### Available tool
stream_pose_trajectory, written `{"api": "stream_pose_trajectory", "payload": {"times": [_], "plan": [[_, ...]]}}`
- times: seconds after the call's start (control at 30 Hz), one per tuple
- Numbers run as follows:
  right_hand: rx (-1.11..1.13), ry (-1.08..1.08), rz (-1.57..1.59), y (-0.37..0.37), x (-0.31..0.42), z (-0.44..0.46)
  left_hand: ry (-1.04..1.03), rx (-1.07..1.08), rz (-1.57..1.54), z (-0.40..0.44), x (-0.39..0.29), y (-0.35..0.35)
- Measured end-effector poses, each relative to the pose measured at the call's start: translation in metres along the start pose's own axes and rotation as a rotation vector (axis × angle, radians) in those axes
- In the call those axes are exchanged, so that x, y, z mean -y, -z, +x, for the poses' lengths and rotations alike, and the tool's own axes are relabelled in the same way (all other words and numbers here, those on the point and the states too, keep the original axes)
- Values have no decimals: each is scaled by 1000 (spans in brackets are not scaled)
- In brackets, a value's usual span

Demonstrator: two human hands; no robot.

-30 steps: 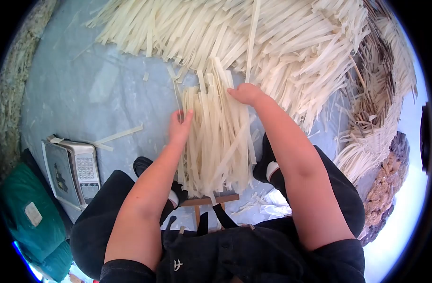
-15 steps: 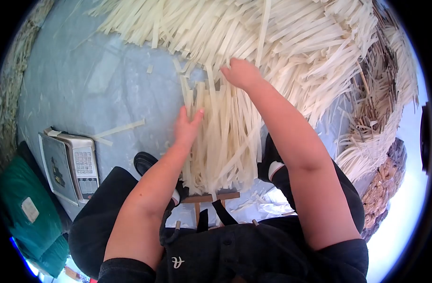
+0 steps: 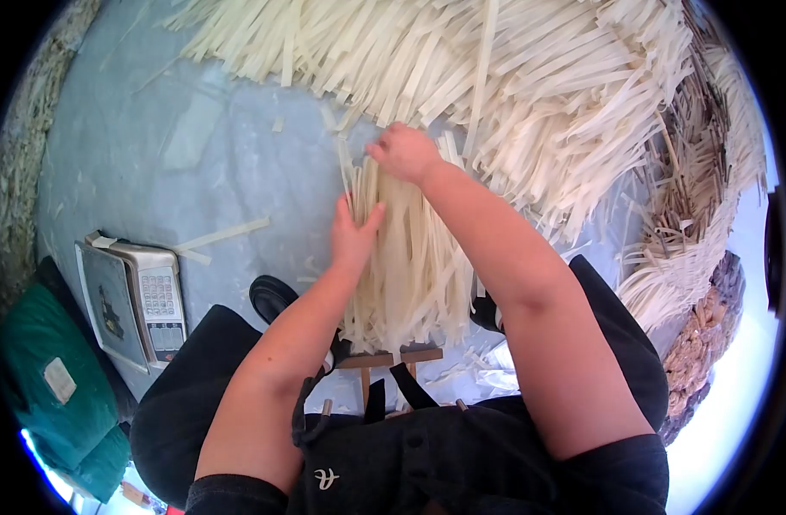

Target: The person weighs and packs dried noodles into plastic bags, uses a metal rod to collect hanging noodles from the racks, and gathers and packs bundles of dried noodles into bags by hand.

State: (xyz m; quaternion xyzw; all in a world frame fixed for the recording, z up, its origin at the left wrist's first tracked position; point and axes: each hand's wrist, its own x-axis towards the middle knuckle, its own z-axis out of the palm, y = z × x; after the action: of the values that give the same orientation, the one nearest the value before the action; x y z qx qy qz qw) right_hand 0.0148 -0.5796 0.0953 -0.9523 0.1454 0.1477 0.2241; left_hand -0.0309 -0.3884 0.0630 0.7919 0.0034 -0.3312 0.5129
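Note:
A bundle of pale, flat, ribbon-like strips (image 3: 410, 266) lies lengthwise between my feet, its lower end by a small wooden stool. Along the bundle's left edge rests my left hand (image 3: 355, 236), thumb and fingers apart, with the thumb over the strips. My right hand (image 3: 403, 154) is at the bundle's far end, its fingers curled down on the upper ends of the strips. Its fingertips are partly hidden, so how many strips they hold does not show. Beyond it spreads a large heap of the same strips (image 3: 393, 60).
A digital scale (image 3: 157, 296) stands on the grey floor (image 3: 196, 189) at left, beside a green bag (image 3: 54, 378). Loose strips (image 3: 221, 233) lie near the scale. Darker stalks (image 3: 689, 180) are piled at right. The wooden stool (image 3: 423, 354) is close to my body.
My right hand has moved left and slightly nearer, from the heap's edge to the bundle's upper end. The left hand has shifted slightly right, against the bundle, whose strips look more gathered.

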Motion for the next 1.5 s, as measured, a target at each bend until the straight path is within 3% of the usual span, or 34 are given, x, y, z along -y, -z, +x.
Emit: {"api": "stream_pose_trajectory", "payload": {"times": [0.03, 0.17, 0.23, 0.27, 0.33, 0.37, 0.43, 0.5, 0.57, 0.6, 0.67, 0.7, 0.77, 0.83, 0.9, 0.97, 1.1, 1.17, 1.2, 1.27, 1.3, 1.33, 1.37, 1.4, 1.47, 1.5], "plan": [[274, -139, 0, 0, 4, 0, -73, -50, 12, 1, 0, 0], [55, -156, 23, 10, 23, -11, -152, -77, 125, -4, -6, -6], [-156, 229, 9, -24, 16, -1, -132, -73, 189, -1, 6, -14], [-152, 251, 33, -23, 24, 0, -112, -52, 247, 2, 14, -10], [416, 141, -156, -9, 33, -5, -185, -106, 309, 13, 9, 21], [192, 179, -46, -17, 28, -10, -277, -137, 351, 23, 6, 36], [-164, 247, 112, -18, 24, -25, -364, -522, 490, 43, 23, 84], [-335, 234, 260, -4, 25, -34, 24, -1022, 338, 52, 50, 134], [-369, 203, 368, 2, 21, -43, 422, -1222, 410, 38, 44, 182], [-363, 148, 402, 4, 18, -51, 424, -1233, 414, 38, 50, 197], [-353, 99, 438, 4, 14, -64, 733, -1154, 518, 51, 74, 222], [-359, 73, 456, 3, 12, -70, 732, -1158, 515, 72, 112, 237], [-357, 43, 472, -2, 4, -82, 232, -992, 162, 110, 198, 254], [-340, -142, 675, -10, -4, -89, 249, -974, 141, 104, 146, 219], [-470, -83, 586, -10, -14, -87, 249, -942, 111, 100, 74, 177], [-600, -60, 455, 4, -29, -99, 3, -874, -149, 83, 25, 126], [-812, -208, 560, 29, -62, -109, -151, -533, -106, 54, -24, 67], [-700, -576, 837, 21, -87, -125, -321, -264, 171, 39, -38, 51], [-728, -605, 721, 8, -100, -134, -332, -240, 168, 32, -37, 44], [-767, -618, 416, -38, -126, -155, -730, -340, 481, 22, -25, 29], [-735, -658, 394, -57, -125, -164, -742, -326, 474, 13, -11, 22], [-700, -692, 374, -75, -115, -170, -607, -374, 589, 3, 7, 16], [-675, -616, 306, -97, -104, -176, -466, -424, 702, -7, 21, 12], [-648, -536, 239, -112, -91, -177, -471, -426, 698, -16, 30, 9], [-515, -513, 371, -105, -62, -172, -157, -154, 529, -35, 38, 7], [-520, -514, 377, -106, -59, -174, -163, -154, 535, -43, 38, 3]]}}
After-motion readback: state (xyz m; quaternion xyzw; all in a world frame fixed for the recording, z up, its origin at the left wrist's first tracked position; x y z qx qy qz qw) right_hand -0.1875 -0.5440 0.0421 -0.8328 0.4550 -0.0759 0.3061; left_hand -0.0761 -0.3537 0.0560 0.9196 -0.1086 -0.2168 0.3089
